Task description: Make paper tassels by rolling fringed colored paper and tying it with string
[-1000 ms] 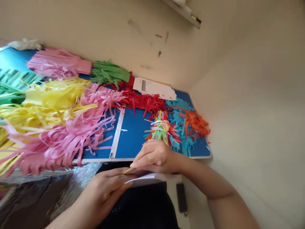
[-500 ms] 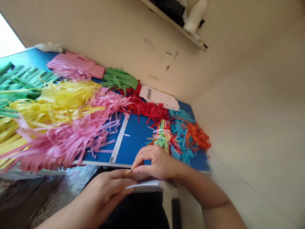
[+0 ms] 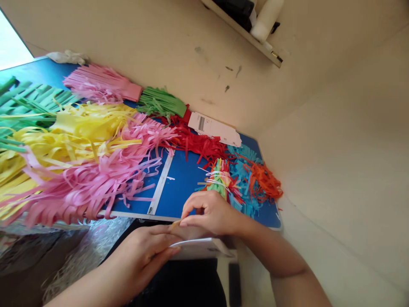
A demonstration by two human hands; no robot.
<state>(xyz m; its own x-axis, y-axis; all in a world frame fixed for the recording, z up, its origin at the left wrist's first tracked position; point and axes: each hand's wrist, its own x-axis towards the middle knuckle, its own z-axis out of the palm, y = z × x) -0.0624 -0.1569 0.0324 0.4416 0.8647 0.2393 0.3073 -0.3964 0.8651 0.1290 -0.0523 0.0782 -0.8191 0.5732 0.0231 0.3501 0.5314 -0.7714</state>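
Observation:
Below the table's front edge, my left hand (image 3: 145, 251) is closed on the left end of a small white cardboard box (image 3: 201, 249). Its thumb lies under the white wall and its fingers lie over the top. The box is held low in front of my body, with its brown inner face partly showing. My right hand (image 3: 212, 213) pinches the brown edge of the cardboard between thumb and index finger, near my left fingertips. Just beyond my right hand lies a multicoloured bundle of paper strips (image 3: 219, 177) with white ties round it.
The blue table (image 3: 185, 183) carries fringed strips in pink (image 3: 86, 183), yellow (image 3: 86, 125), green (image 3: 162, 102), red (image 3: 204, 147), light blue (image 3: 239, 170) and orange (image 3: 263, 181). A flat white carton (image 3: 214, 128) lies by the wall. A shelf (image 3: 249, 36) juts out above.
My right hand has shifted slightly right and up, still pinching the cardboard edge. The white box wall shows a little more. The camera view has tilted slightly.

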